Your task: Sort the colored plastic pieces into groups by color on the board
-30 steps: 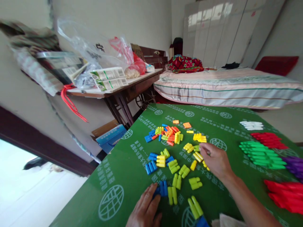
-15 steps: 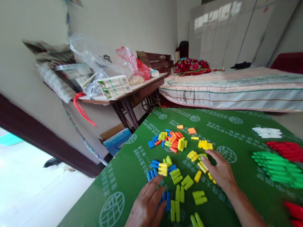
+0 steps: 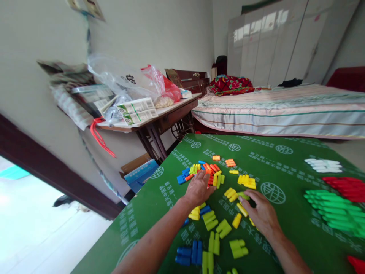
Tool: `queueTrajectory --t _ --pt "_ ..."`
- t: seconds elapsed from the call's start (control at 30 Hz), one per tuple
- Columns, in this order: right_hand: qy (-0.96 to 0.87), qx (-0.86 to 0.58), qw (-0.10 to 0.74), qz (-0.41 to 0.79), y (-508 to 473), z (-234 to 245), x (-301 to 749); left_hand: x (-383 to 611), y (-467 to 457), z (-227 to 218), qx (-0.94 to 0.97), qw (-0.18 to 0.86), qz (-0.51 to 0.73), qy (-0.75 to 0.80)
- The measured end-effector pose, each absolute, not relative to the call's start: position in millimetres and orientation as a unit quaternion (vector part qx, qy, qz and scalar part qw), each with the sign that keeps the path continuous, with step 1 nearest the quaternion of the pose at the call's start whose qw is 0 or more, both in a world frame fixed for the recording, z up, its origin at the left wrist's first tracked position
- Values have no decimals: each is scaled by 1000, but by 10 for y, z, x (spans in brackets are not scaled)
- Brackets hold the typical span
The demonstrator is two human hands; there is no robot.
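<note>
Green printed board (image 3: pixel 285 167) strewn with small plastic pegs, sorted in part by colour.

Left hand (image 3: pixel 198 188): stretched out toward the far left edge of the board, palm down, fingers spread and loose, nothing clenched. Fingertips resting on the near side of a mixed pile of orange, yellow and blue plastic pegs (image 3: pixel 212 169). Just below the wrist, a few yellow and blue pegs half hidden by the forearm.

Right hand (image 3: pixel 262 213): near the middle of the board, palm down, fingers bent over loose yellow plastic pegs (image 3: pixel 241 209), touching them. Cannot tell whether any peg is pinched or merely covered. Just beyond the fingertips, a tidy cluster of more yellow pegs (image 3: pixel 247 181), apart from the hand.

Between the two forearms, toward the near edge: lime-green pegs joined in pairs (image 3: pixel 238 247) and a block of blue pegs (image 3: pixel 189 255).

Along the right edge, well apart from both hands: a row of white pegs (image 3: pixel 323 165), then red pegs (image 3: pixel 346 184), then a wide bank of green pegs (image 3: pixel 333 207).

Beyond the far left corner, a wooden side table (image 3: pixel 171 110) loaded with a clear plastic bag (image 3: pixel 125 80) and boxes; behind the far edge, a striped bed (image 3: pixel 285 110).
</note>
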State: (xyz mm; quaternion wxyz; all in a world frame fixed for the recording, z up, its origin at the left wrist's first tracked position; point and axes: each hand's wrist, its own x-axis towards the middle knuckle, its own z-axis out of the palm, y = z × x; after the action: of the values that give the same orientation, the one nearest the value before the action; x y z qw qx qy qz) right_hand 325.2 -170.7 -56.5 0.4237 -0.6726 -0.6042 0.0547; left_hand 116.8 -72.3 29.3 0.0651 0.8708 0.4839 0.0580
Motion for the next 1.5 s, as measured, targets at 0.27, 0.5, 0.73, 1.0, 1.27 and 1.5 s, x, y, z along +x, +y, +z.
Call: queueTrajectory --t 0.27,0.5,0.73,1.0,1.27,1.5 --pt "-611 -677 407 42 -1702 -553 3247 1155 -677 135 851 72 23 519" --pt "-611 -673 416 39 -1707 -562 3253 1082 -764 201 857 65 24 510" --pt "-615 -666 418 45 -1706 -550 3266 942 -830 214 860 65 33 505" --pt "-611 -668 421 57 -1703 -556 3265 823 -768 204 849 73 33 522" --pt "-607 -671 422 47 -1700 -550 3262 831 -793 187 843 73 49 531" --pt "-614 -669 417 44 -1700 -567 3269 828 -767 231 830 51 84 549"
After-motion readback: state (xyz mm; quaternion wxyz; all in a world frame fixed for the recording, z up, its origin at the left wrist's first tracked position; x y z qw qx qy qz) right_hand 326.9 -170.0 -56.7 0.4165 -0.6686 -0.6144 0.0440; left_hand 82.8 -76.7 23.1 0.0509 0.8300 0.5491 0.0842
